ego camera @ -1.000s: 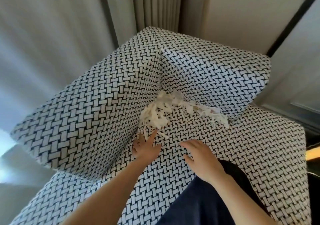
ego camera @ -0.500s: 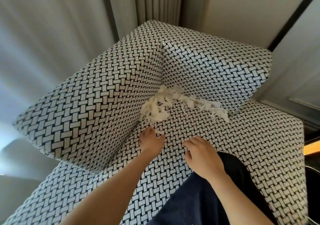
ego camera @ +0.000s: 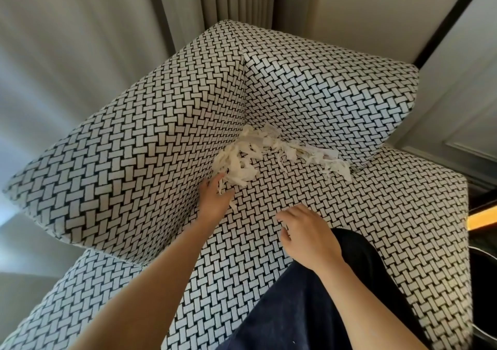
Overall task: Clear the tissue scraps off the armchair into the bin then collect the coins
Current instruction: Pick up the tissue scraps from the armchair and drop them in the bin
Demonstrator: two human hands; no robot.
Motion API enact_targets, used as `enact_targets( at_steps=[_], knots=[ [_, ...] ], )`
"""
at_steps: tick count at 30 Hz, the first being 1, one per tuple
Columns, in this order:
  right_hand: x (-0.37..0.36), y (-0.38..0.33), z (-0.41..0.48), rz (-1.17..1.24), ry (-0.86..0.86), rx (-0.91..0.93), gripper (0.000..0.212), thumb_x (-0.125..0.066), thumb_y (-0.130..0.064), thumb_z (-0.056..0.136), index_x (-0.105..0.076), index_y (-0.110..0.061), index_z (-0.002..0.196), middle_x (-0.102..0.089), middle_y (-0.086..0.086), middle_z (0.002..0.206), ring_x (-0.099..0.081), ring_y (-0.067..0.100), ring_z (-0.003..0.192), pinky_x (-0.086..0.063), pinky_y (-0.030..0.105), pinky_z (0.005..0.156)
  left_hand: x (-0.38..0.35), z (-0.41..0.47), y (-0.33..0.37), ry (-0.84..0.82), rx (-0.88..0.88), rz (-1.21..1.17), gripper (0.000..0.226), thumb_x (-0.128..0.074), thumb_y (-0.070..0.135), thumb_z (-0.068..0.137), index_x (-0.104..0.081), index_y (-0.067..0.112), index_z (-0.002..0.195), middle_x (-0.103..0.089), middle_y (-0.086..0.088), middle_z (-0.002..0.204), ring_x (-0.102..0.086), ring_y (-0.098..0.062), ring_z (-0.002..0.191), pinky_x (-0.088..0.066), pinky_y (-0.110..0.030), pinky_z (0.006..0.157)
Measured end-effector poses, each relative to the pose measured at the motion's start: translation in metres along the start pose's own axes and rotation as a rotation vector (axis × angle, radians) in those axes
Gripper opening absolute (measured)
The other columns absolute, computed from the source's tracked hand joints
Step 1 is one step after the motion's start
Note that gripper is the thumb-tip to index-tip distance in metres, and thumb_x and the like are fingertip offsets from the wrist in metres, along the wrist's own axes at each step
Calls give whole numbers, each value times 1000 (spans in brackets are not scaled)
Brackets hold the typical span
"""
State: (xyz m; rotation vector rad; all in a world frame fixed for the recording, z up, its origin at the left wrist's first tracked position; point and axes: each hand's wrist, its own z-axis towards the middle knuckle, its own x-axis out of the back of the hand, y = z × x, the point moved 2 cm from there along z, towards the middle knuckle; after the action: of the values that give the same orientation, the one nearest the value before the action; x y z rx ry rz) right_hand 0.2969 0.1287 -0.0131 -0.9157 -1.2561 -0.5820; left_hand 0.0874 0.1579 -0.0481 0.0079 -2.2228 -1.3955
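With the tissue scraps [ego camera: 243,161] heaped in the back corner of the armchair [ego camera: 390,215], the left hand [ego camera: 215,201] open and touching them, the right hand [ego camera: 309,239] loose and empty, it pays to rake them together before lifting.

No text, label, brand, number or sign can be read anywhere in the frame. The armchair [ego camera: 322,86], which fills most of the frame, carries only a black-and-white woven pattern with no lettering, and the tissue scraps [ego camera: 242,161] at the centre show no print that can be made out.
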Motion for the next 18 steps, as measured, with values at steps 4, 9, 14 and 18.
enact_targets(
  at_steps=[4,9,14,18],
  knots=[
    [1,2,1,26,117,-33,31,-70,-15,73,-69,-16,104,-69,-6,92,-62,13,88,-55,28,76,-6,26,9,-29,170,-331,71,-57,15,90,-17,29,148,-31,4,150,-32,-19,134,-30,-32,98],
    [2,3,2,86,205,-26,27,-71,-12,73,-70,-16,100,-68,-7,89,-63,12,85,-55,26,73,-27,44,16,32,281,-354,72,-65,24,82,-25,31,142,-31,-2,145,-31,-24,130,-32,-37,98],
    [0,5,7,154,253,-52,22,-73,-10,71,-71,-15,92,-69,-7,84,-64,10,80,-56,25,67,-35,60,21,87,352,-6,81,-70,41,76,-27,27,143,-25,0,147,-17,-32,134,-23,-51,110],
    [-6,6,12,183,236,-75,17,-60,-20,76,-70,-17,90,-68,-9,83,-63,9,80,-55,23,67,-36,65,19,92,350,240,70,-65,38,82,-30,26,141,-23,-1,148,-18,-38,131,-21,-52,108]
  ],
)
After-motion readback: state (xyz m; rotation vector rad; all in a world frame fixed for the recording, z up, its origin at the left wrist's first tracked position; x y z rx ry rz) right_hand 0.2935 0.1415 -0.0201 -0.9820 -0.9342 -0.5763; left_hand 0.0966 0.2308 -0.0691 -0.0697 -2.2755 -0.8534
